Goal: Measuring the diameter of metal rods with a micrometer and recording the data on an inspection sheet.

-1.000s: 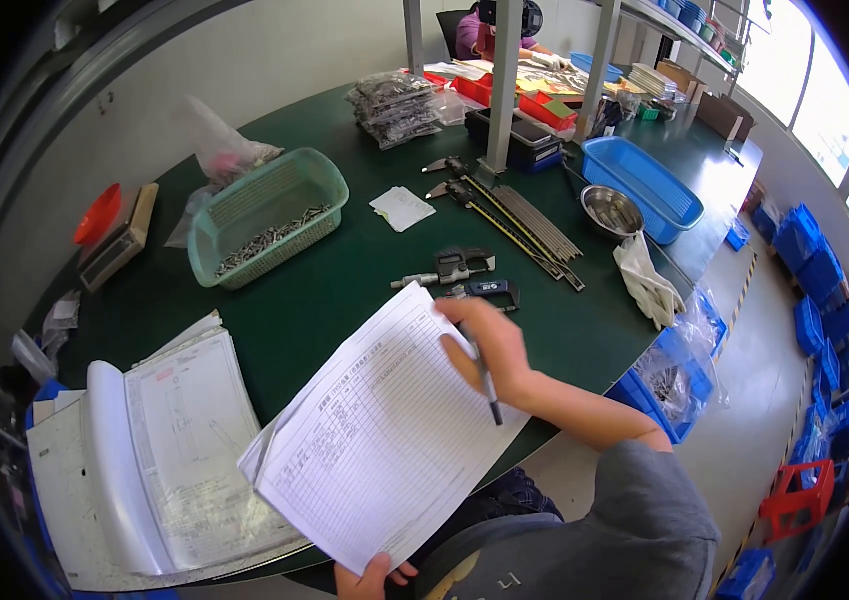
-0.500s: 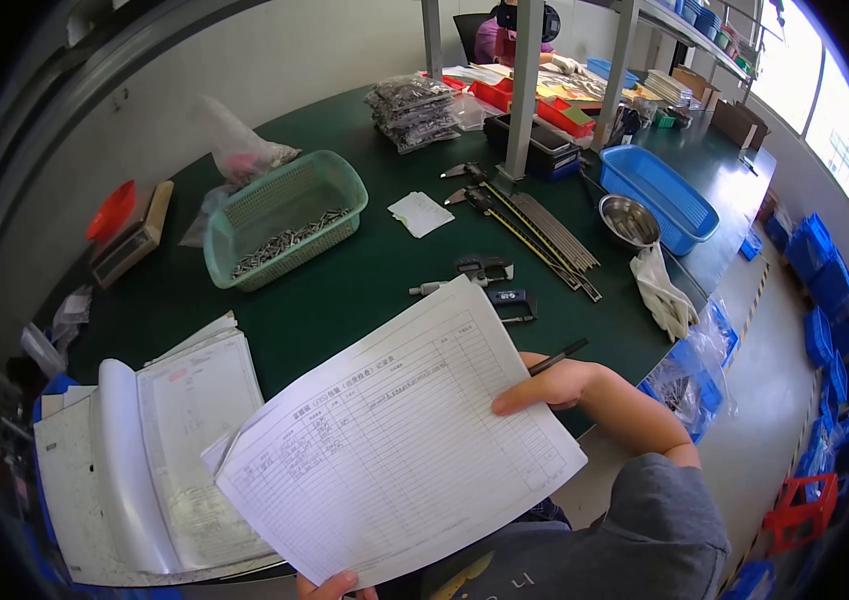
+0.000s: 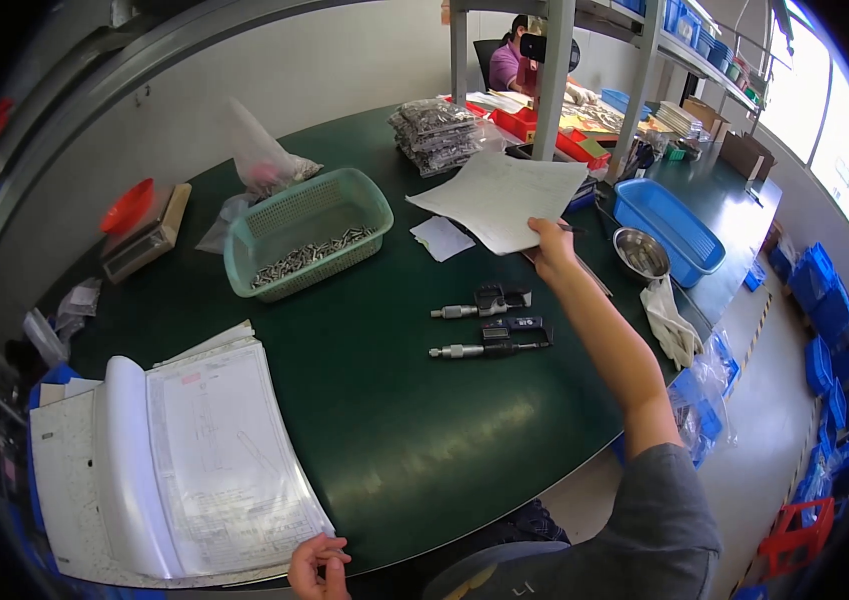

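With arm stretched out, my right hand point(image 3: 553, 240) pinches the near edge of a stack of paper sheets point(image 3: 505, 192). A dark pen point(image 3: 573, 229) pokes out from the same hand. The sheets hang over the far part of the table and hide most of the calipers and metal rods there. My left hand point(image 3: 320, 567) is at the table's front edge, fingers loosely bent and apart, holding nothing. Beside it lies an open folder with a drawing in a clear sleeve point(image 3: 230, 450). Two micrometers, an upper one point(image 3: 480, 302) and a lower one point(image 3: 490, 343), rest mid-table.
A green basket point(image 3: 245, 255) of small metal parts stands left of a white paper slip point(image 3: 442, 239). At the right are a metal bowl point(image 3: 642, 252), a blue tray point(image 3: 670, 230) and white gloves point(image 3: 673, 325). Shelf posts point(image 3: 553, 90) rise behind; a person works beyond.
My right hand has carried the sheets from in front of me to the table's far side. My left hand has let go of them. Both micrometers now show fully.
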Action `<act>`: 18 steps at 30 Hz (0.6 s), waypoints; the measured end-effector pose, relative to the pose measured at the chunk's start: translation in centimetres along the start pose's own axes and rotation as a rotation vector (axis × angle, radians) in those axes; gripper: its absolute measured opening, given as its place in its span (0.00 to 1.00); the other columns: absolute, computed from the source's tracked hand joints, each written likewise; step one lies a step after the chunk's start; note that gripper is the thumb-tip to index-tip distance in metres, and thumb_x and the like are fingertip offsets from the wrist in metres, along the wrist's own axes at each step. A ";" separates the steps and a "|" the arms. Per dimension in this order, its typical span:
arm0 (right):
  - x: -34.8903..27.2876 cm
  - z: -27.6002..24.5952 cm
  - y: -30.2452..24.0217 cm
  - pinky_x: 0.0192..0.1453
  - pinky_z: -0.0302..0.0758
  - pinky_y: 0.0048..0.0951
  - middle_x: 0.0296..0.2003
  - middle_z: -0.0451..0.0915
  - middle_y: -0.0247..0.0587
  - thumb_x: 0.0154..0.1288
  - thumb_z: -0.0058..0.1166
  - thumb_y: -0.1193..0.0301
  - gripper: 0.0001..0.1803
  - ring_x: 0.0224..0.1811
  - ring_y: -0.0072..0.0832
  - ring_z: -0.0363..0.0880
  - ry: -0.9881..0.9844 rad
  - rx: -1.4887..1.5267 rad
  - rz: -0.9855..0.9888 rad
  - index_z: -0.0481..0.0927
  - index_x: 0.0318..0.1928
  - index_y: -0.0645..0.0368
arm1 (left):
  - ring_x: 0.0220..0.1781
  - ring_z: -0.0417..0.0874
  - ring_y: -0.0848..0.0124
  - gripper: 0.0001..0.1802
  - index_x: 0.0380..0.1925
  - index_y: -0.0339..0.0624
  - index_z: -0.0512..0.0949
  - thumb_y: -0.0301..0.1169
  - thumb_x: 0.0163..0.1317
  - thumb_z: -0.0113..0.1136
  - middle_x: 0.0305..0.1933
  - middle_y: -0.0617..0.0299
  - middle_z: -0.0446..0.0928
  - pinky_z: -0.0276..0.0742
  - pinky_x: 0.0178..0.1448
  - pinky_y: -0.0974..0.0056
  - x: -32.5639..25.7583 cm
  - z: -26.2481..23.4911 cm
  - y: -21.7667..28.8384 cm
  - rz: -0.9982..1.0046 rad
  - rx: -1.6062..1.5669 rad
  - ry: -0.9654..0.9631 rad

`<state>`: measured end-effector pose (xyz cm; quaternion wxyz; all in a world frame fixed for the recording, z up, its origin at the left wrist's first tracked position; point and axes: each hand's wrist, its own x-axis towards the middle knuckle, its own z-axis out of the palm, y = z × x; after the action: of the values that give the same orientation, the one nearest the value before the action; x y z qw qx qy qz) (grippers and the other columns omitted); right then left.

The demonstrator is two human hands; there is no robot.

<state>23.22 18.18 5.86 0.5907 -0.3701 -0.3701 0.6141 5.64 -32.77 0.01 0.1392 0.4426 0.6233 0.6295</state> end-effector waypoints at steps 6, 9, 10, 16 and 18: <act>7.6 4.9 3.4 0.31 0.82 0.44 0.43 0.77 0.49 0.57 0.48 0.77 0.19 0.40 0.42 0.81 0.135 -0.042 0.042 0.70 0.51 0.63 | 0.28 0.79 0.69 0.12 0.43 0.28 0.77 0.27 0.63 0.55 0.35 0.52 0.81 0.75 0.34 0.69 0.2 0.6 1.9 -0.091 0.103 -0.030; 9.4 5.9 3.2 0.31 0.82 0.43 0.40 0.79 0.49 0.57 0.49 0.75 0.17 0.38 0.42 0.82 0.098 -0.163 0.057 0.72 0.49 0.64 | 0.29 0.79 0.68 0.12 0.43 0.29 0.77 0.28 0.65 0.54 0.34 0.51 0.81 0.76 0.35 0.67 1.6 0.0 4.2 -0.112 0.190 -0.164; 9.9 5.8 2.6 0.29 0.81 0.41 0.37 0.79 0.49 0.57 0.51 0.72 0.17 0.35 0.42 0.83 0.010 -0.164 0.153 0.72 0.48 0.65 | 0.29 0.79 0.68 0.12 0.43 0.29 0.77 0.28 0.65 0.54 0.34 0.51 0.81 0.76 0.36 0.67 2.3 0.0 4.9 -0.118 0.211 -0.205; 8.1 3.8 -0.6 0.39 0.79 0.37 0.40 0.78 0.51 0.54 0.60 0.59 0.29 0.38 0.38 0.82 -0.108 -0.379 0.294 0.70 0.51 0.65 | 0.30 0.80 0.67 0.11 0.42 0.31 0.78 0.26 0.66 0.51 0.35 0.52 0.81 0.75 0.36 0.67 8.2 2.5 6.4 0.031 0.240 -0.406; 7.0 3.0 -1.9 0.38 0.79 0.39 0.43 0.77 0.52 0.53 0.62 0.58 0.31 0.39 0.40 0.82 -0.147 -0.406 0.306 0.69 0.51 0.64 | 0.31 0.80 0.66 0.10 0.42 0.32 0.77 0.25 0.64 0.52 0.36 0.51 0.80 0.75 0.35 0.67 9.5 3.5 6.2 0.083 0.295 -0.467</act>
<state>21.20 25.19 8.75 0.3762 -0.4869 -0.4673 0.6348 5.17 -24.68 8.69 0.1872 0.6164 0.6405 0.4181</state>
